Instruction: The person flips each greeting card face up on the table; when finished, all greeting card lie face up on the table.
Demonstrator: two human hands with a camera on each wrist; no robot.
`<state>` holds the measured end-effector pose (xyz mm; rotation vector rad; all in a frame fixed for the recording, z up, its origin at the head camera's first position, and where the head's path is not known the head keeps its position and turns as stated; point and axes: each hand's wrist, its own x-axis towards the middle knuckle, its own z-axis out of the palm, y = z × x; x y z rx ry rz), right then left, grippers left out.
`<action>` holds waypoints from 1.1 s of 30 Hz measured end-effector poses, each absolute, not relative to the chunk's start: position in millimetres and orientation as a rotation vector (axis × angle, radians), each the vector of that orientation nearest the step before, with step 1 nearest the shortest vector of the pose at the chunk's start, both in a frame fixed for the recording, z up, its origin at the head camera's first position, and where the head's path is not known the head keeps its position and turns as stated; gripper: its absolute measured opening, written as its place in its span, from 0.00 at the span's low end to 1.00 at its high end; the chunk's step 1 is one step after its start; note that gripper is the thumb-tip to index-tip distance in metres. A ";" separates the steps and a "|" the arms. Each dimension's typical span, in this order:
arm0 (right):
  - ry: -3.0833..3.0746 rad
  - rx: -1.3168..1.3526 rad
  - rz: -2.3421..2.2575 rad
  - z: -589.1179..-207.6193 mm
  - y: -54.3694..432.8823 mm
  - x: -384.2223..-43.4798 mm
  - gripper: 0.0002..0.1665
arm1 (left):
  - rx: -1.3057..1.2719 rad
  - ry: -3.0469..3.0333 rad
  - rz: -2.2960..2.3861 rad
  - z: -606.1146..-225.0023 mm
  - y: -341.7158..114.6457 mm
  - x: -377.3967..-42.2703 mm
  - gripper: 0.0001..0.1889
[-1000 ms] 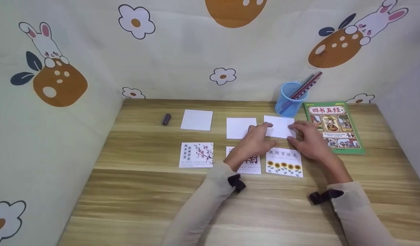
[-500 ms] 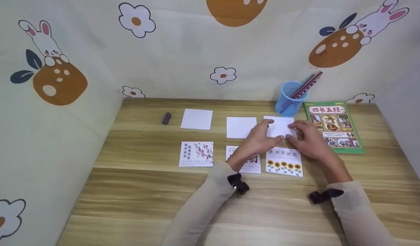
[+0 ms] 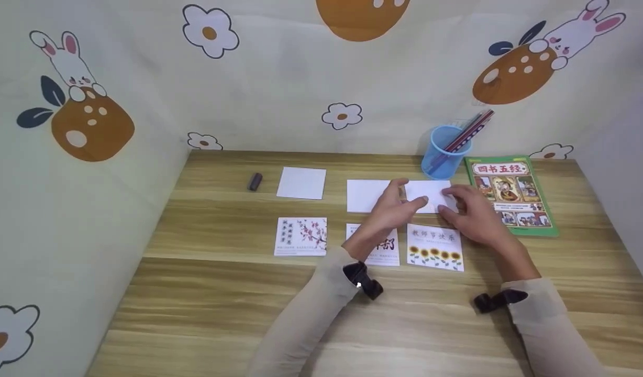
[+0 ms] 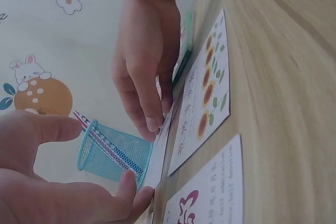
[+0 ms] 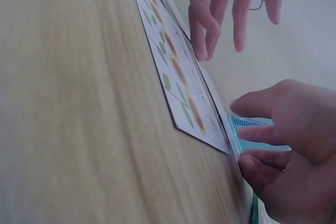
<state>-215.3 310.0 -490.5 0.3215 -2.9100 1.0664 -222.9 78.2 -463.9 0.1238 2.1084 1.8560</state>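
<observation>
In the head view my left hand [image 3: 395,206] lies over the gap between the middle blank white card [image 3: 364,196] and the right blank white card [image 3: 429,192]. Its fingers and thumb are spread; in the right wrist view some fingertips reach down to the card's side. At the right card's right edge, my right hand [image 3: 474,213] touches it with fingertips and thumb, set apart. Below lie a sunflower card [image 3: 434,254] and a card with large characters [image 3: 381,256], partly hidden by my left wrist. A plum-blossom card [image 3: 300,237] is farther left.
Another blank white card [image 3: 301,183] lies at the back left, beside a small dark stick-like object [image 3: 255,181]. A blue mesh pen cup [image 3: 441,159] with pencils stands behind the right card. A green-bordered book [image 3: 528,220] lies to the right. Patterned cloth [image 3: 279,78] hangs behind the table.
My left hand first shifts slightly right, then draws back left, off most of the right card. That card has slid slightly toward me. My right hand stays nearly in place.
</observation>
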 end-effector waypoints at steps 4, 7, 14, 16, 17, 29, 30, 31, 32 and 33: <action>-2.882 0.317 1.093 -491.1 309.7 -216.2 0.27 | 0.082 1.972 1.940 -462.8 76.8 -223.3 0.38; -2.876 0.306 1.102 -491.2 309.5 -216.6 0.27 | 0.070 1.899 1.964 -461.6 75.8 -222.5 0.38; -2.884 0.236 1.195 -490.6 310.7 -216.5 0.30 | 0.032 1.883 1.975 -463.4 73.7 -225.1 0.37; -2.883 0.217 1.224 -490.0 310.4 -215.8 0.30 | 0.031 1.878 1.989 -465.0 73.4 -226.5 0.37; -2.882 0.212 1.227 -490.0 310.1 -215.6 0.30 | 0.033 1.868 2.009 -465.4 73.5 -226.8 0.37; -2.771 0.171 1.353 -488.4 300.0 -216.5 0.36 | 0.248 1.572 2.232 -466.6 84.2 -225.2 0.30; -2.752 0.174 1.383 -487.4 299.3 -216.0 0.36 | 0.299 1.592 2.193 -467.8 84.6 -225.0 0.29; -2.730 0.177 1.406 -486.2 298.6 -215.7 0.36 | 0.360 1.630 2.141 -469.0 84.8 -224.6 0.28; -2.713 0.172 1.423 -484.9 297.9 -215.2 0.36 | 0.422 1.696 2.074 -470.1 85.2 -224.2 0.27; -2.695 0.167 1.448 -483.5 297.0 -214.7 0.35 | 0.491 1.762 2.006 -471.2 85.6 -223.9 0.27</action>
